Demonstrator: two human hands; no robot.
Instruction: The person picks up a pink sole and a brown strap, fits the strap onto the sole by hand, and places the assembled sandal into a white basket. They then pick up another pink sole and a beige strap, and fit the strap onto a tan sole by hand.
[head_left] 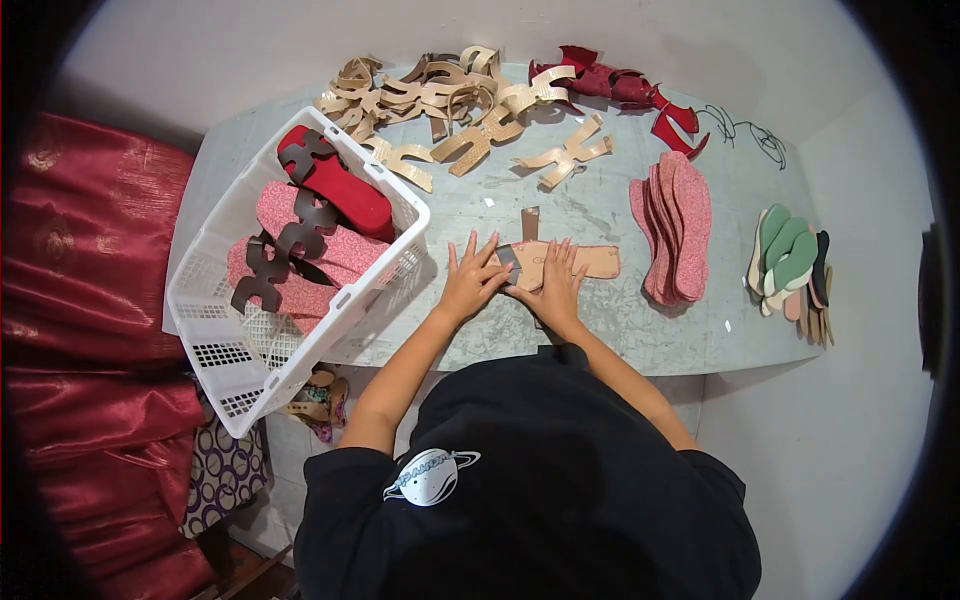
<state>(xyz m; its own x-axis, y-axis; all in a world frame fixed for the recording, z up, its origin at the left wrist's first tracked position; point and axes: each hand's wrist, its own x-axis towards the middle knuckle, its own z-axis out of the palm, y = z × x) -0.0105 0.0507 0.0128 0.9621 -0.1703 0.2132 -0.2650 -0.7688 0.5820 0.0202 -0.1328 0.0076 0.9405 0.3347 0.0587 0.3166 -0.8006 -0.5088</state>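
A tan sandal sole (598, 262) lies crosswise on the table in front of me, its underside apparently up. A dark brown strap (530, 222) sticks out from beneath it, and a dark grey-brown flap (510, 262) lies over the sole between my hands. My left hand (468, 277) rests at the sole's left end, fingers stretched out with the tips on the flap. My right hand (556, 290) lies on the middle of the sole, fingers extended and thumb towards the flap. What lies directly beneath the fingers is hidden.
A white plastic basket (350, 290) at left holds red and pink soles with brown straps. Gold straps (430, 95) and red straps (615, 88) lie along the back. Stacked pink soles (685, 230) and green soles (790, 250) are at right, near black cord (745, 130).
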